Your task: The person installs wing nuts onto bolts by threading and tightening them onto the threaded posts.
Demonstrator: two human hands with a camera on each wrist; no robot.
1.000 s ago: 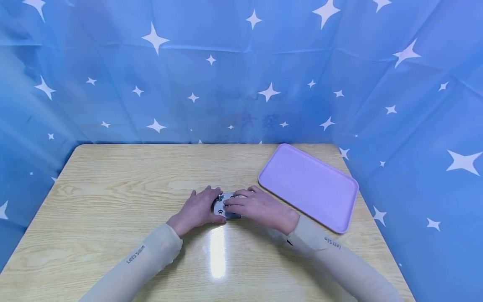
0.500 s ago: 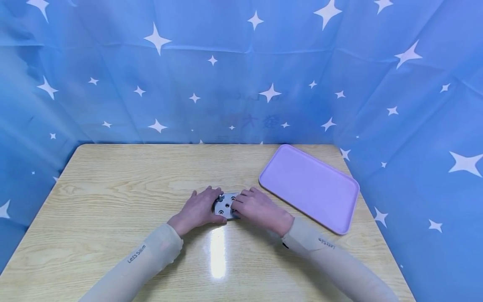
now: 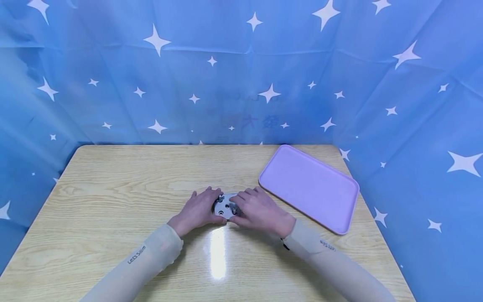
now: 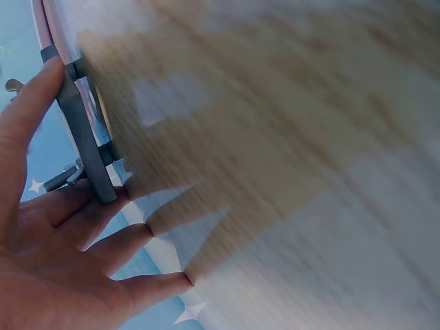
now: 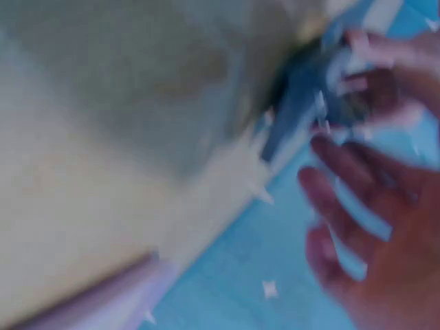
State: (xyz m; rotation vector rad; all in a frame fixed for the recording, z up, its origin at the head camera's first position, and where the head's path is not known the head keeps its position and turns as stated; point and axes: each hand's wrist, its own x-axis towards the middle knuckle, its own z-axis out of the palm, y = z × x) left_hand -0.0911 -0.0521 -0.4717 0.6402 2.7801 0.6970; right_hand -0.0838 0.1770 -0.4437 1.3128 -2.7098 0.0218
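A grey metal plate with several holes lies low over the table between the two hands. My left hand grips its left side, thumb on one edge and fingers on the other. From the plate, seen edge-on in the left wrist view, a threaded bolt with a wing nut sticks out. A second wing nut shows further off. My right hand is over the plate's right part, thumb and forefinger spread on either side of a metal fastener. The right wrist view is blurred there.
A purple tray lies slanted at the right back of the wood-grain table. Behind and beside the table hangs a blue curtain with white stars.
My right fingers, drawn together over the plate's right part half a second ago, are now spread, with the thumb showing at the near edge. The left hand and plate stay put.
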